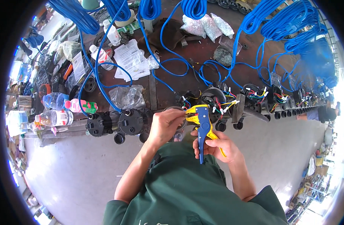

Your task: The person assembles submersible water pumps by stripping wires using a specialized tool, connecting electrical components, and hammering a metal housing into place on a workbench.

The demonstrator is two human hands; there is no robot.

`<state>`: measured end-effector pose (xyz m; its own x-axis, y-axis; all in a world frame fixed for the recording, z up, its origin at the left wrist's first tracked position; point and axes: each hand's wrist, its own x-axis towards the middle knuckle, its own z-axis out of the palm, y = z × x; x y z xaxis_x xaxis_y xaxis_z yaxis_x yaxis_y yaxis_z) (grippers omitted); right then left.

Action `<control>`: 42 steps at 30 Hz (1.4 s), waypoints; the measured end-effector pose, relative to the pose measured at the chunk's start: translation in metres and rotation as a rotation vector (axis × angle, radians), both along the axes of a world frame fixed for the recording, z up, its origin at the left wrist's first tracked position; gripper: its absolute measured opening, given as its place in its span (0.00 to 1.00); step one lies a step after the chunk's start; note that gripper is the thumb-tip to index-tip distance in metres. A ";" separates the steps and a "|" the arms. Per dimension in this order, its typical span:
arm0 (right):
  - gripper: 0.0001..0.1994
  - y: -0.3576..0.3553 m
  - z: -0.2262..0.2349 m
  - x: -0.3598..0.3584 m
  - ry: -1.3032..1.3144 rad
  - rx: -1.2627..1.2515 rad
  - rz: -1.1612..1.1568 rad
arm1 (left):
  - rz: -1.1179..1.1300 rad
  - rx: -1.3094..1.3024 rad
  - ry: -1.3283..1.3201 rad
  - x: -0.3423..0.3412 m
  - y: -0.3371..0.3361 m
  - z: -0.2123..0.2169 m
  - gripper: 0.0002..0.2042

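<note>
My right hand [216, 147] grips the blue and yellow handles of a wire stripper [202, 122], its yellow jaws pointing left at mid-frame. My left hand [165, 125] pinches thin coloured wires at the jaws and partly covers a round black housing. Just beyond the tool sits a black round housing [213, 97] with red, yellow, white and blue wires sticking out.
A row of black round housings [115, 122] runs along the bench edge, more wired ones [277, 97] to the right. Blue cable coils [292, 22] hang behind. Papers [130, 58], plastic bags [205, 24] and bottles [55, 118] lie on the brown bench. Another person [326, 112] stands far right.
</note>
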<state>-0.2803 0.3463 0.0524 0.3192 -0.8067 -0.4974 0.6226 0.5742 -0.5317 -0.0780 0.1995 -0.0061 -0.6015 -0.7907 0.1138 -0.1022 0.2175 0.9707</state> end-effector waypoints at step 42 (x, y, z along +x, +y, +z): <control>0.27 -0.053 0.038 -0.041 0.849 -0.265 -0.085 | 0.188 0.399 0.108 -0.015 -0.010 -0.007 0.07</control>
<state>-0.3217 0.2934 0.0901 -0.1387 -0.9327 -0.3329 -0.0066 0.3370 -0.9415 -0.0927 0.1897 -0.0134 -0.4448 -0.8798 -0.1679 0.0026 -0.1887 0.9820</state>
